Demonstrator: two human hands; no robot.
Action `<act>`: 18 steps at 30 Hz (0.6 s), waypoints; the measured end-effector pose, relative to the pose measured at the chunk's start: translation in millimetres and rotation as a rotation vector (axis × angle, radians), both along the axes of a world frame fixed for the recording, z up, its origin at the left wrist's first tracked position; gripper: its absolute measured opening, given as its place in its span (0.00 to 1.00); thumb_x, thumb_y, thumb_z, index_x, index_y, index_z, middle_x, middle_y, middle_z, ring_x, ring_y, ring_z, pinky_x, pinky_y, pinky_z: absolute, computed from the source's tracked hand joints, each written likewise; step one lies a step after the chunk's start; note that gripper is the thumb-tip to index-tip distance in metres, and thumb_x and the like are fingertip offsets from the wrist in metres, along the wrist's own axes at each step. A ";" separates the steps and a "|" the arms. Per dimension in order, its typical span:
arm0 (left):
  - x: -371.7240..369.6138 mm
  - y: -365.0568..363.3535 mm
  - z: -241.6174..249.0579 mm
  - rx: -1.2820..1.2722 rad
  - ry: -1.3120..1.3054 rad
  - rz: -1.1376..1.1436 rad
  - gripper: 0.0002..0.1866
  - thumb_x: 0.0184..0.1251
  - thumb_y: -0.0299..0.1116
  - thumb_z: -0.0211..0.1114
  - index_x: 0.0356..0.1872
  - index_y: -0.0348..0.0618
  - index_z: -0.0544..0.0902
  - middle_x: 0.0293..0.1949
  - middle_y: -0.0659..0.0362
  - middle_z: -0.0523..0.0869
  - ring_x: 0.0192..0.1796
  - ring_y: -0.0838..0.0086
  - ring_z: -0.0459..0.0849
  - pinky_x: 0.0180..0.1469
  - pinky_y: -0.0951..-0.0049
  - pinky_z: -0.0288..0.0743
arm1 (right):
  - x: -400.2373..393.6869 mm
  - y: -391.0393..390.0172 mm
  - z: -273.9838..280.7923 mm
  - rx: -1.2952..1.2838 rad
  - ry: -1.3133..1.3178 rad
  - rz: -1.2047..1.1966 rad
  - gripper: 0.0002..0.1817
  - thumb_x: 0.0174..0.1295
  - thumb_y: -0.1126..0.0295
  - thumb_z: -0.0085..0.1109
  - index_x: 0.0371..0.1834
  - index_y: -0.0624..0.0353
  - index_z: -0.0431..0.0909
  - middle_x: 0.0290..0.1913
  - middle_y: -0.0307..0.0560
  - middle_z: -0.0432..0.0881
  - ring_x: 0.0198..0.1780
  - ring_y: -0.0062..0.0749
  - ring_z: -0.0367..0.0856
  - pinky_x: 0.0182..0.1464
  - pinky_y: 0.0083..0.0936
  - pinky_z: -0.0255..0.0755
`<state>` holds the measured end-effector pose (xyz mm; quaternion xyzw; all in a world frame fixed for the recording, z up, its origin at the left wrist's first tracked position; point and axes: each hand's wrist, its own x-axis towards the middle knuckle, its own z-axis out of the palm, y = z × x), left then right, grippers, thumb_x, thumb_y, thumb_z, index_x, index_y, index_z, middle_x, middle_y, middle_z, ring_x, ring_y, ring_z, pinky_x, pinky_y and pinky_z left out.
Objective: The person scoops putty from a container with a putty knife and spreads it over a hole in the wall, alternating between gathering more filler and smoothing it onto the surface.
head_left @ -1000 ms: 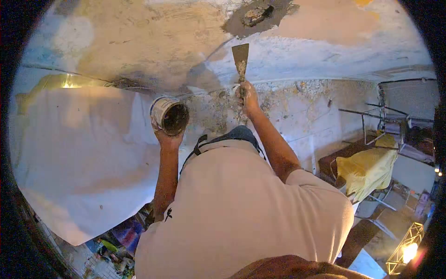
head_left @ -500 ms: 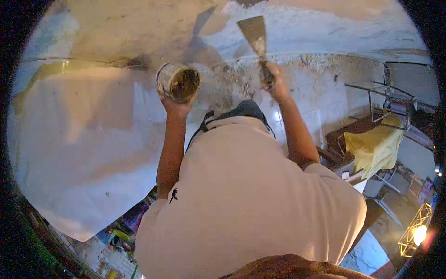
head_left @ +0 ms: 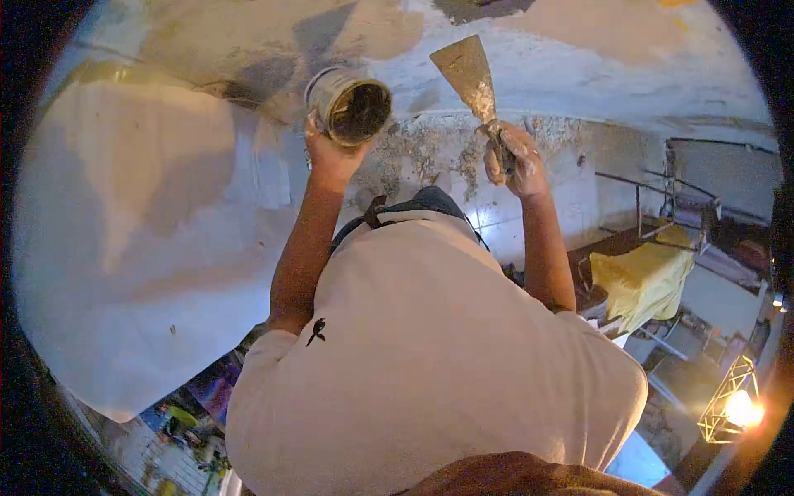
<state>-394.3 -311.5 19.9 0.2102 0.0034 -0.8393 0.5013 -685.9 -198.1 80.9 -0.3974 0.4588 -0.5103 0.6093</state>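
Observation:
In my left hand is a round tub, tilted so that its dark, smeared inside faces me. My right hand is wrapped round the handle of a wide scraper, its flat blade pointing up and to the left. Whitish residue marks the scraper's neck and my fingers. The tub and scraper are apart, both in front of a patchy wall with grey and beige areas.
A large pale sheet covers the left side. Debris lies along the foot of the wall. On the right are a yellow cloth, metal frames and a lit caged lamp.
The tub in my left hand has moved up and to the right, its opening turned more towards me. My right hand and the scraper have shifted right. The whole view has shifted slightly.

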 end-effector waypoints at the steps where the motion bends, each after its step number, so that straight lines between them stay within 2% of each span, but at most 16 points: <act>1: -7.8 -3.1 10.3 -0.017 0.017 -0.010 0.37 0.67 0.61 0.45 0.68 0.45 0.71 0.67 0.50 0.74 0.68 0.53 0.73 0.69 0.45 0.65 | -0.2 -0.9 1.7 0.013 0.035 0.023 0.28 0.69 0.45 0.49 0.48 0.65 0.78 0.16 0.40 0.72 0.11 0.21 0.63 0.13 0.20 0.56; 4: -19.9 -5.2 39.2 -0.056 -0.024 0.014 0.36 0.68 0.62 0.46 0.67 0.48 0.72 0.66 0.50 0.75 0.67 0.52 0.74 0.67 0.41 0.67 | 1.6 -3.6 20.2 0.038 0.017 0.106 0.25 0.68 0.48 0.52 0.49 0.64 0.77 0.18 0.40 0.73 0.13 0.20 0.65 0.15 0.20 0.58; 6: -24.0 -6.8 62.4 -0.473 -0.039 0.058 0.35 0.66 0.60 0.55 0.65 0.45 0.73 0.67 0.51 0.74 0.68 0.52 0.72 0.70 0.41 0.64 | 4.9 -1.6 45.1 0.006 0.209 0.100 0.21 0.67 0.53 0.55 0.48 0.62 0.78 0.20 0.39 0.74 0.17 0.19 0.67 0.18 0.19 0.60; 7: -28.3 -4.6 84.9 -0.251 -0.083 0.068 0.35 0.66 0.64 0.52 0.64 0.50 0.74 0.62 0.51 0.78 0.64 0.54 0.76 0.64 0.43 0.70 | 8.9 -0.7 67.7 -0.025 0.258 0.096 0.18 0.66 0.58 0.56 0.47 0.62 0.79 0.22 0.38 0.77 0.20 0.20 0.70 0.22 0.20 0.61; 8: -25.4 -5.2 88.3 -0.256 -0.087 0.089 0.35 0.66 0.64 0.52 0.64 0.50 0.74 0.62 0.51 0.78 0.64 0.54 0.76 0.64 0.43 0.70 | 9.4 -0.2 76.4 -0.034 0.257 0.117 0.18 0.66 0.58 0.56 0.47 0.62 0.79 0.22 0.38 0.77 0.20 0.20 0.70 0.22 0.20 0.61; 10: -19.8 -6.4 96.6 -0.169 0.209 0.071 0.34 0.63 0.62 0.56 0.63 0.51 0.75 0.61 0.52 0.78 0.62 0.54 0.77 0.65 0.44 0.69 | 8.7 0.9 91.7 -0.272 0.618 0.061 0.18 0.62 0.64 0.57 0.50 0.66 0.79 0.21 0.39 0.72 0.21 0.19 0.68 0.24 0.19 0.62; 11: -18.1 -4.2 100.8 -0.059 0.148 0.101 0.35 0.60 0.61 0.60 0.62 0.49 0.75 0.62 0.51 0.77 0.63 0.55 0.76 0.67 0.44 0.66 | 10.5 0.0 99.8 -0.286 0.615 0.070 0.18 0.62 0.64 0.57 0.50 0.66 0.79 0.21 0.39 0.72 0.21 0.19 0.68 0.24 0.19 0.62; 13: -17.0 -7.3 104.2 -0.114 0.141 0.121 0.35 0.59 0.61 0.60 0.62 0.48 0.74 0.62 0.50 0.77 0.64 0.55 0.74 0.67 0.43 0.65 | 17.0 -4.4 125.3 -0.562 0.876 0.020 0.16 0.63 0.67 0.57 0.49 0.67 0.79 0.22 0.39 0.73 0.24 0.20 0.68 0.28 0.21 0.64; 14: -16.4 -13.2 103.5 -0.163 0.136 0.131 0.36 0.59 0.61 0.61 0.63 0.48 0.74 0.62 0.49 0.76 0.65 0.54 0.73 0.68 0.42 0.64 | 23.2 -11.1 137.2 -0.581 0.869 0.023 0.16 0.63 0.67 0.57 0.49 0.67 0.79 0.22 0.39 0.73 0.24 0.20 0.68 0.28 0.21 0.64; 15: -12.5 -19.5 103.1 -0.183 0.183 0.109 0.41 0.58 0.65 0.59 0.66 0.47 0.71 0.64 0.47 0.74 0.67 0.52 0.71 0.70 0.40 0.59 | 32.6 -20.7 149.2 -0.577 0.903 0.015 0.14 0.64 0.67 0.57 0.47 0.64 0.79 0.23 0.42 0.75 0.24 0.23 0.72 0.28 0.25 0.67; 16: -6.2 -28.8 100.5 -0.202 0.172 0.128 0.41 0.58 0.65 0.59 0.66 0.47 0.71 0.64 0.47 0.74 0.67 0.52 0.71 0.70 0.40 0.59 | 37.8 -31.9 156.9 -0.579 0.933 0.010 0.12 0.64 0.66 0.57 0.46 0.61 0.80 0.24 0.45 0.78 0.24 0.26 0.75 0.28 0.29 0.70; 18: 12.8 -58.3 94.3 -0.474 0.284 0.092 0.45 0.57 0.70 0.56 0.69 0.48 0.68 0.67 0.47 0.72 0.69 0.49 0.69 0.71 0.36 0.55 | 45.1 -69.5 149.4 -0.582 0.852 0.015 0.12 0.65 0.66 0.57 0.46 0.61 0.80 0.23 0.45 0.78 0.24 0.27 0.75 0.28 0.29 0.70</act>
